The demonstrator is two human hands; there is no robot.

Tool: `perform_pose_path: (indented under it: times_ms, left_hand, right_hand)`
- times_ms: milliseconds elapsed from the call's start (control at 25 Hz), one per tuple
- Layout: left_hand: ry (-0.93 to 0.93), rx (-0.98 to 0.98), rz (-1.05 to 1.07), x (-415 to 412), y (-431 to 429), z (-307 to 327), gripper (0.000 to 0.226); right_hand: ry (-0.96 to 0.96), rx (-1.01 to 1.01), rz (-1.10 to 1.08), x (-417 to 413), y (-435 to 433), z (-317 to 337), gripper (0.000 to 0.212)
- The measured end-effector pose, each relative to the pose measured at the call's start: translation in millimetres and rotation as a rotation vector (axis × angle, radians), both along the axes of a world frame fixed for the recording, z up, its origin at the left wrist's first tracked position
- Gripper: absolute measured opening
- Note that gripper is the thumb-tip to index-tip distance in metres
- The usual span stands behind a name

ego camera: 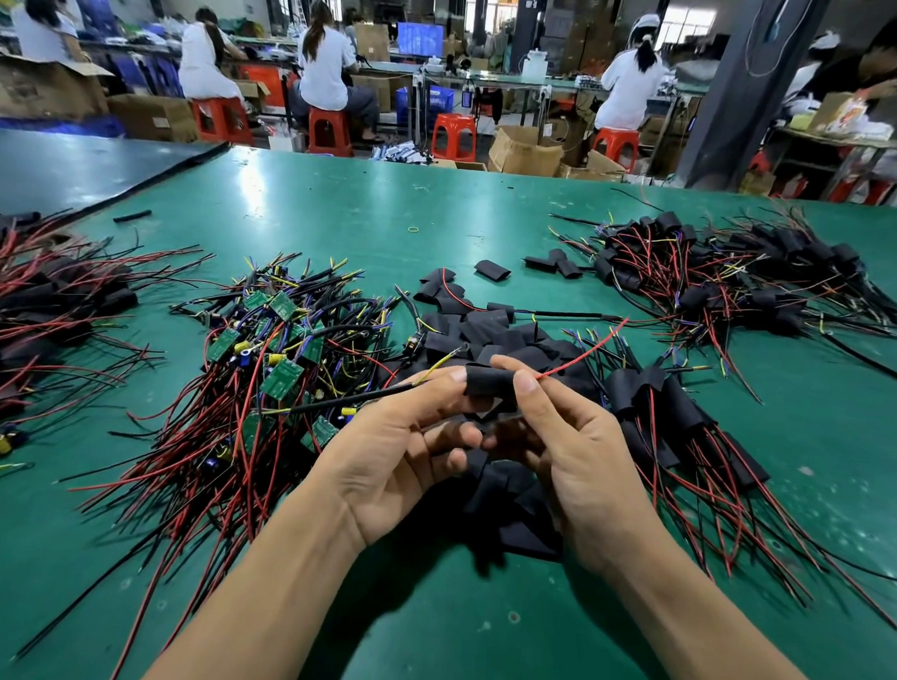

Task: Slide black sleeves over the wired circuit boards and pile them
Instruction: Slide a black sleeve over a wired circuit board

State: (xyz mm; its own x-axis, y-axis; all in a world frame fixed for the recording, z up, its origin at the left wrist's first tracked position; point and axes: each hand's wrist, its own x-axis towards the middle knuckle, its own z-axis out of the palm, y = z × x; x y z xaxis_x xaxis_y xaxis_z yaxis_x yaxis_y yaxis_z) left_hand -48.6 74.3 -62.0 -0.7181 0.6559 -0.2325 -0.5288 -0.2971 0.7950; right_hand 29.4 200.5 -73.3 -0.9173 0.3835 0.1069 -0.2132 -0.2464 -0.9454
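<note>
The black sleeve (488, 383) is held above the bench (339, 206), between both hands. The left hand (396, 440) pinches its left end, where the black cable (361, 400) exits. The right hand (575, 448) pinches its right end, where the red wire (584, 351) exits. Both grips are clamped on the sleeve, so that it can be drawn along the leads. The circuit board is hidden, presumably inside the sleeve. Left of the sleeve lies the heap of unsleeved green boards (281, 353). Behind it lie loose sleeves (488, 326). Right of it is the pile of finished units (679, 416), within reach for deposit.
</note>
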Motion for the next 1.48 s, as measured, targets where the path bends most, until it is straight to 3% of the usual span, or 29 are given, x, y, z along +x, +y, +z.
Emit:
perform_pose_path:
  times_ms: [520,800,1040,1200,1320,1400,1480]
  left_hand:
    - [0.116,-0.066,0.019,-1,0,-1,0.029]
    - [0.12,-0.099,0.068,-1,1,-3,0.011]
    - [0.128,-0.108,-0.101,-3,-4,0,0.028]
    - [0.113,-0.07,-0.018,-9,-5,2,0.039]
    - [0.184,-0.166,0.112,-14,-5,-4,0.02]
    - [0.249,-0.243,0.208,-14,-4,-9,0.005]
    - [0.301,-0.302,0.303,-15,-3,-12,0.005]
  right_hand:
    - [-0.046,-0.141,-0.033,1,11,2,0.017]
    - [-0.12,-0.183,0.031,2,14,2,0.026]
    - [-0.306,-0.203,0.257,8,17,13,0.027]
    - [-0.115,-0.494,0.066,4,23,18,0.026]
    - [0.01,-0.708,-0.192,2,39,17,0.032]
    - [0.002,-0.764,-0.3,2,45,12,0.035]
    - [-0.011,-0.763,-0.34,3,46,8,0.039]
